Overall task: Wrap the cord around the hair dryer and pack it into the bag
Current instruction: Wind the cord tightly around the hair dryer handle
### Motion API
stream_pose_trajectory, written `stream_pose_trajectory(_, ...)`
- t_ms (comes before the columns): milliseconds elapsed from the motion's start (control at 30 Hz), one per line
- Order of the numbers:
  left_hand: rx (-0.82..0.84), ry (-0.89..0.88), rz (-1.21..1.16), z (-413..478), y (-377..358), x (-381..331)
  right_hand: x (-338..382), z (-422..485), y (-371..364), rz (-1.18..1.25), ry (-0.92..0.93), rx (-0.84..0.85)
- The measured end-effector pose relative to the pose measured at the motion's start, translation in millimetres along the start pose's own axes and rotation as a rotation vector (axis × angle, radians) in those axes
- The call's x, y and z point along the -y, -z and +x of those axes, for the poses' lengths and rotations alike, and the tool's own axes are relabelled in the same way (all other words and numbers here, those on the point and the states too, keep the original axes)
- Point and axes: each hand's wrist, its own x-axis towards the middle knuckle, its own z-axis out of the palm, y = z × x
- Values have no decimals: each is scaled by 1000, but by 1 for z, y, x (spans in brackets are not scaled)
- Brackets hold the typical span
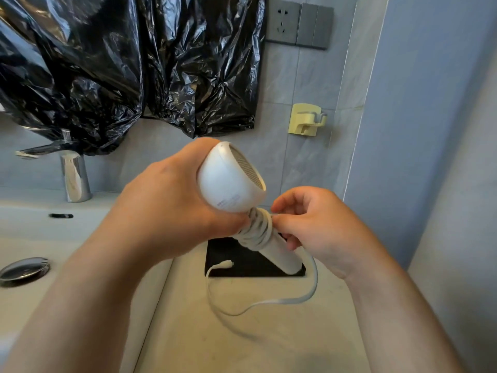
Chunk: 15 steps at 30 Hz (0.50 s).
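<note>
A white hair dryer [228,184], its rear grille a fine grey mesh, sits in the left hand [166,205]; the cord [256,232], coiled beside that hand's thumb and pinched by the right hand [317,224], is the same white. Beneath the fingers lies a flat black rectangle [236,262] on a pale beige countertop [242,340]. Beyond the fingertips, glossy black plastic sheeting [107,63] shows crinkled white glints over grey wall tiles [290,82], beside a dark grey socket plate [282,22] and a pale yellow wall holder [306,119]. Left of the fingers, a tap [75,176] and drain [24,270] gleam chrome against a white basin [67,238]; to their right, the wall [416,103] is soft blue.
</note>
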Motion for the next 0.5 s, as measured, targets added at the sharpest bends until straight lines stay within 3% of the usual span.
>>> stream_pose_trajectory(233, -292, -61, -131, 2, -16, -2, 8, 1, 2, 395, -14, -253)
stream_pose_trajectory(500, -409, -69, -326, 5, -27, -3, 21, -13, 11, 437, 84, -200)
